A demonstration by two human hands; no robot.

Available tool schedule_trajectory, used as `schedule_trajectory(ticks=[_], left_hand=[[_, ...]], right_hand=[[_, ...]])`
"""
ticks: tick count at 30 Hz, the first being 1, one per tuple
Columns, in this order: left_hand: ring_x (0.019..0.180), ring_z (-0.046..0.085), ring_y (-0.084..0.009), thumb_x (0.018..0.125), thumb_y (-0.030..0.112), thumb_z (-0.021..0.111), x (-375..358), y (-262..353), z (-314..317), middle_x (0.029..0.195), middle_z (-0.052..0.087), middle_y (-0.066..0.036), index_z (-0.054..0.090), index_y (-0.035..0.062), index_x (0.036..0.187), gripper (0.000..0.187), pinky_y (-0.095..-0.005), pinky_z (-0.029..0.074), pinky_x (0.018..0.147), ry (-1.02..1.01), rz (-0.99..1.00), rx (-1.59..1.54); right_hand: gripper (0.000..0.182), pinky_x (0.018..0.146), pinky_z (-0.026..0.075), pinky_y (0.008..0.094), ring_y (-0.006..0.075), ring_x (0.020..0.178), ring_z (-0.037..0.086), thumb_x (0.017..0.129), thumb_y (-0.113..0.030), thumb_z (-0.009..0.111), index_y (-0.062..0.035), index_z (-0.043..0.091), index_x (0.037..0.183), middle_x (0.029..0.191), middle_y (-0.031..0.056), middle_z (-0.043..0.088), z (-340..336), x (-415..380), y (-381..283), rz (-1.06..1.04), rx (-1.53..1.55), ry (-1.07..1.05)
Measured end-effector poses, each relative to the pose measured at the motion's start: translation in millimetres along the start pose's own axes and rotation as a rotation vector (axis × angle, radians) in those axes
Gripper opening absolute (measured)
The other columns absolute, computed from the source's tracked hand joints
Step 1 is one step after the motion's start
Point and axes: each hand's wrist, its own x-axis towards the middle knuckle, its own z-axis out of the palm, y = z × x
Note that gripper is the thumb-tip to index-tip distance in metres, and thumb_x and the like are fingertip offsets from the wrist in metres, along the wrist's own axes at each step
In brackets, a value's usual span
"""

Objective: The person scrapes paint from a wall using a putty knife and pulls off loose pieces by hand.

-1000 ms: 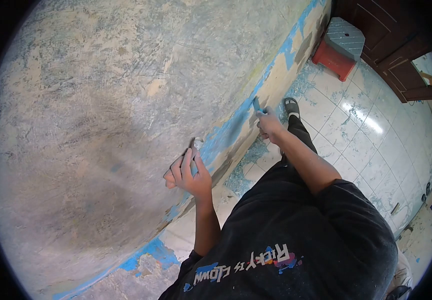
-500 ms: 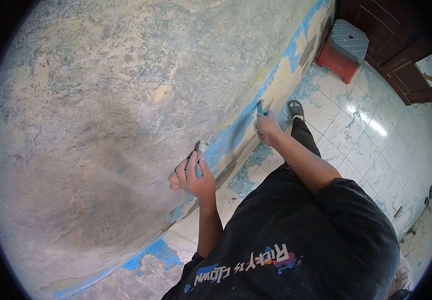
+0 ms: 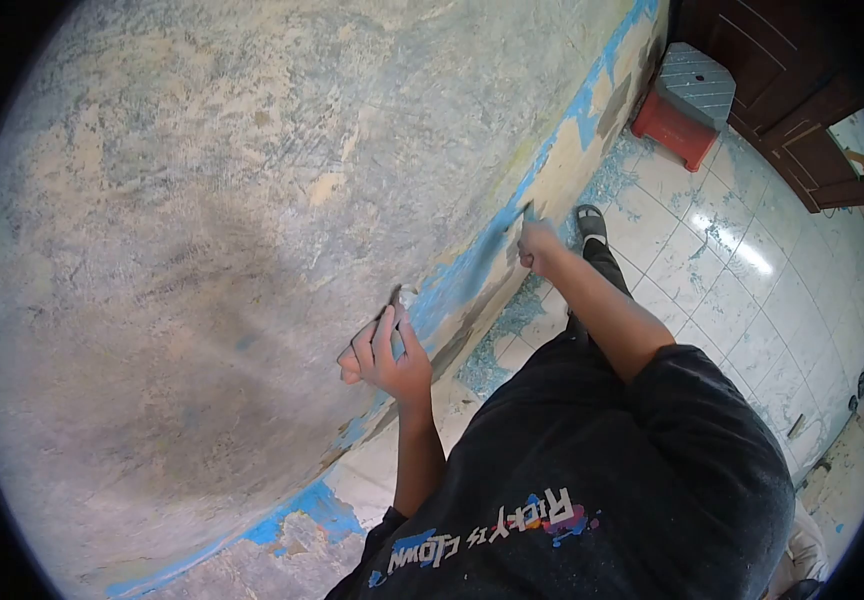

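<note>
My right hand (image 3: 540,247) is closed around a scraper (image 3: 527,212); its handle is mostly hidden in the fist, and the thin blade meets the wall at the strip of blue paint (image 3: 492,245). Lower on the same wall (image 3: 252,220), my left hand (image 3: 387,355) has its fingers curled at a small grey-white object (image 3: 407,296). That object's kind cannot be made out. Most of the wall is bare, mottled grey and beige, with blue paint left along its lower band.
Blue paint flakes (image 3: 497,360) lie along the wall's foot and across the white tiled floor (image 3: 722,290). A red step stool with a grey top (image 3: 697,85) stands at upper right beside a dark wooden door (image 3: 767,70). My sandalled foot (image 3: 591,222) is near the wall.
My right hand and the scraper have shifted slightly up and to the right along the blue strip. My left hand has stayed in place.
</note>
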Motion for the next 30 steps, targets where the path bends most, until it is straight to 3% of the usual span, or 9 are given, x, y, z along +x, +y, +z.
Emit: schedule_trajectory(ticks=[5,8,12,15,18,21,22,25,30], left_hand=[[0.099,0.051,-0.0240,0.082,0.011,0.080,-3,-3,0,0.101,0.067,-0.003,0.076,0.0124,0.108,0.026,-0.0393,0.032,0.087,-0.003,0.014,-0.030],[0.099,0.051,-0.0240,0.083,0.011,0.079,-5,-3,2,0.101,0.067,-0.002,0.076,0.0128,0.109,0.026,-0.0397,0.031,0.088,-0.001,0.011,-0.010],[0.099,0.053,-0.0234,0.083,0.011,0.079,-10,-8,1,0.101,0.068,-0.002,0.076,0.0125,0.109,0.026,-0.0403,0.030,0.090,-0.032,0.004,-0.028],[0.098,0.053,-0.0222,0.083,0.012,0.080,-7,-5,2,0.100,0.067,-0.001,0.076,0.0138,0.108,0.026,-0.0402,0.029,0.089,-0.006,0.006,-0.049],[0.094,0.053,-0.0209,0.082,0.013,0.082,0,-4,7,0.099,0.066,0.002,0.077,0.0176,0.106,0.025,-0.0394,0.028,0.085,0.034,0.025,-0.013],[0.095,0.053,-0.0210,0.082,0.013,0.082,-8,-6,1,0.099,0.066,0.002,0.077,0.0178,0.106,0.025,-0.0394,0.028,0.086,0.021,0.010,-0.032],[0.096,0.053,-0.0211,0.081,0.013,0.082,-5,-5,3,0.099,0.066,0.002,0.077,0.0179,0.106,0.025,-0.0394,0.028,0.086,0.023,0.004,-0.041],[0.096,0.052,-0.0213,0.081,0.013,0.082,-6,-2,2,0.099,0.067,0.003,0.078,0.0183,0.106,0.026,-0.0394,0.028,0.086,0.025,-0.009,-0.024],[0.099,0.054,-0.0228,0.083,0.011,0.079,-6,-3,1,0.101,0.068,-0.001,0.076,0.0122,0.107,0.025,-0.0404,0.031,0.090,0.001,0.000,-0.032]], right_hand=[[0.025,0.044,0.026,0.0322,0.0149,0.050,0.037,0.096,-0.010,0.045,-0.0091,0.035,0.119,0.082,0.0103,0.044,-3,6,9,0.000,-0.062,0.053],[0.014,0.043,0.026,0.0295,0.0125,0.050,0.036,0.101,-0.016,0.043,-0.0139,0.035,0.111,0.072,0.0037,0.041,-46,120,50,0.109,0.022,-0.145],[0.013,0.043,0.025,0.0301,0.0125,0.050,0.036,0.104,-0.020,0.046,-0.0138,0.035,0.109,0.070,0.0027,0.040,15,-35,3,0.019,0.006,-0.024],[0.016,0.043,0.025,0.0308,0.0125,0.049,0.035,0.105,-0.022,0.047,-0.0150,0.034,0.111,0.069,0.0026,0.039,0,9,9,0.064,0.030,-0.031],[0.030,0.046,0.028,0.0326,0.0155,0.054,0.040,0.100,-0.013,0.046,-0.0064,0.030,0.124,0.083,0.0094,0.044,1,-12,10,0.001,-0.015,-0.088],[0.029,0.044,0.028,0.0335,0.0161,0.053,0.041,0.103,-0.017,0.047,-0.0063,0.031,0.125,0.084,0.0108,0.046,9,-56,9,-0.012,-0.100,-0.144],[0.016,0.042,0.028,0.0324,0.0141,0.050,0.039,0.105,-0.023,0.047,-0.0130,0.036,0.111,0.071,0.0047,0.043,7,-45,14,-0.049,-0.145,-0.060],[0.017,0.042,0.029,0.0328,0.0143,0.051,0.041,0.105,-0.022,0.047,-0.0128,0.036,0.113,0.073,0.0054,0.044,-18,2,13,-0.111,-0.297,0.008],[0.023,0.039,0.033,0.0341,0.0182,0.051,0.047,0.104,-0.020,0.051,-0.0058,0.038,0.117,0.077,0.0093,0.051,3,-62,19,-0.134,-0.193,-0.104]])
